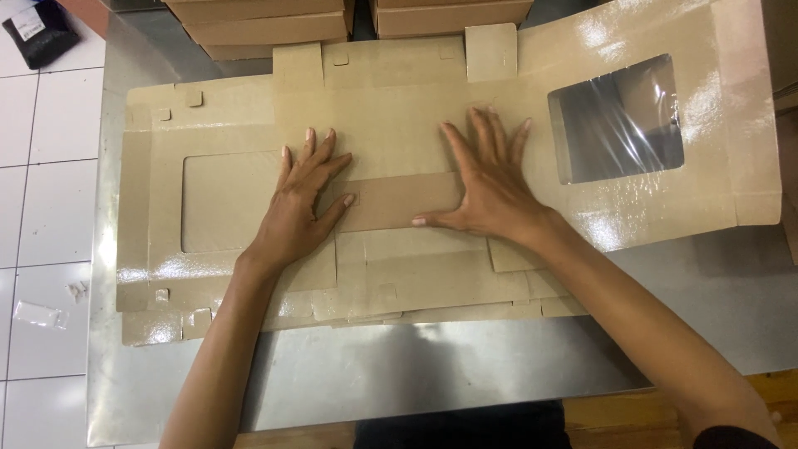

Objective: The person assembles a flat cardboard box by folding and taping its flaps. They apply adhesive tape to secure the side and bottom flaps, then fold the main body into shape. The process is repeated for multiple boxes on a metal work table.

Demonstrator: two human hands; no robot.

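on the steel table (432, 374), both hands (303, 208) (490, 187) pressed spread fingers flat on the cardboard (399, 125); uneven pressure could skew the fold toward 12 o'clock.

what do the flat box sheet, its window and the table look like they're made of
Flat box sheet: brown card, probably kraft paperboard; matte where the hands press, glossy with glare at its right end. Window: thin clear film, likely plastic, wrinkled and reflecting light. Table: seemingly stainless steel, with a grey brushed sheen and soft reflections.

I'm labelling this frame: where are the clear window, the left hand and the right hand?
clear window (619, 120), head view, middle of the film.
left hand (303, 204), head view, back of hand.
right hand (490, 187), head view, back of hand.
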